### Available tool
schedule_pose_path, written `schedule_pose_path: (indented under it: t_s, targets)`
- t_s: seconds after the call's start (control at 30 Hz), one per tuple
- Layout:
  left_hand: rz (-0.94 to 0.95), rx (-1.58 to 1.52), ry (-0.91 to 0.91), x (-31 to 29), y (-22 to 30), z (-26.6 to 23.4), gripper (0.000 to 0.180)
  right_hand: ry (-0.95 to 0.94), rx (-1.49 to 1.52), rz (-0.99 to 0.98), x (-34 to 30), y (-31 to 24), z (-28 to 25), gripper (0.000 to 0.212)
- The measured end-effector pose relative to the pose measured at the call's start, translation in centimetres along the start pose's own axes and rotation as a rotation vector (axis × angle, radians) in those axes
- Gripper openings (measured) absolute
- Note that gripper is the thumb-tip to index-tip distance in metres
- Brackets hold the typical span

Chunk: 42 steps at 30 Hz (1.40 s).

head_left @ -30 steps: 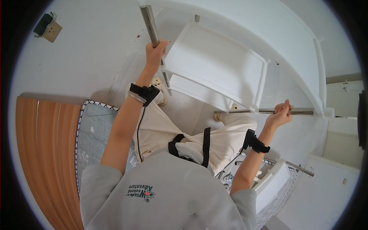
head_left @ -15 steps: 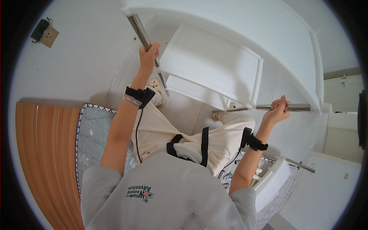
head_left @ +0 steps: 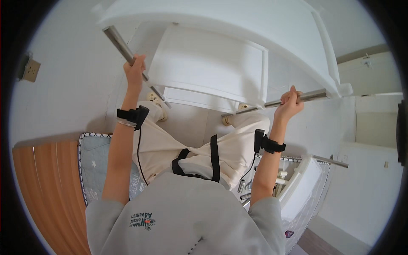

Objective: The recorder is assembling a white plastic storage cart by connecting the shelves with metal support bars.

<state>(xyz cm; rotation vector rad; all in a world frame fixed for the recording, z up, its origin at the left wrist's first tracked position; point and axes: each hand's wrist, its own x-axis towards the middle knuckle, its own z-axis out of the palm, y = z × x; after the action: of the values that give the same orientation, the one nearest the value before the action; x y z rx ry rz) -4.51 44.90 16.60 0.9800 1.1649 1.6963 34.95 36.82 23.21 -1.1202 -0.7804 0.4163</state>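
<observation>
Two metal rods run out from under a white furniture piece, which is held overhead in front of the person. The left metal rod has its long axis on a diagonal: its free end points up and to the left, toward the wall, and the other end slants down and right past the white panel's lower left corner. The left hand is closed around this rod at about mid-length, fingers wrapped over it, so the rod passes through the fist and sticks out on both sides.

The right metal rod lies nearly level, tilted slightly, with its outer end pointing right and a little up under the white frame's edge, and its inner end running left and down toward the panel's lower right corner. The right hand grips it from below, fingers curled over the top, near the rod's middle.

Each wrist wears a black strap. Below the right arm, more short metal tubes and a white board lie on a quilted mat.
</observation>
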Motion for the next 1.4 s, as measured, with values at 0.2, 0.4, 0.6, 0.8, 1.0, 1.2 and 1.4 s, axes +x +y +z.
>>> schedule_pose_path:
  t_s: [0.2, 0.4, 0.6, 0.8, 1.0, 1.2, 1.4]
  targets:
    - [0.008, 0.018, -0.011, -0.1, -0.2, 0.4, 0.033, 0.023, -0.028, 0.008, 1.0, 0.0, -0.3, 0.035]
    - [0.033, 0.027, -0.010, -0.1, -0.6, 0.5, 0.035, -0.031, -0.005, 0.003, 2.3, 0.3, -1.0, 0.030]
    - [0.046, 0.035, -0.018, -0.3, -0.5, 0.9, 0.037, -0.017, -0.100, -0.015, 1.8, -0.2, -1.0, 0.034]
    - [0.052, 0.051, -0.030, -0.3, -0.6, 1.2, 0.037, 0.000, -0.046, 0.012, 1.8, 0.3, -1.5, 0.033]
    - [0.045, 0.065, -0.039, -0.3, -0.5, 1.6, 0.035, -0.012, -0.090, -0.002, 2.2, 0.3, -1.7, 0.035]
    - [0.035, 0.067, -0.035, -0.2, -1.0, 1.3, 0.032, -0.056, -0.096, 0.031, 2.6, 0.8, -1.8, 0.034]
    - [-0.083, 0.145, -0.226, 0.1, -1.1, 0.2, 0.024, -0.165, -0.103, 0.132, 3.0, 0.2, -3.1, 0.026]
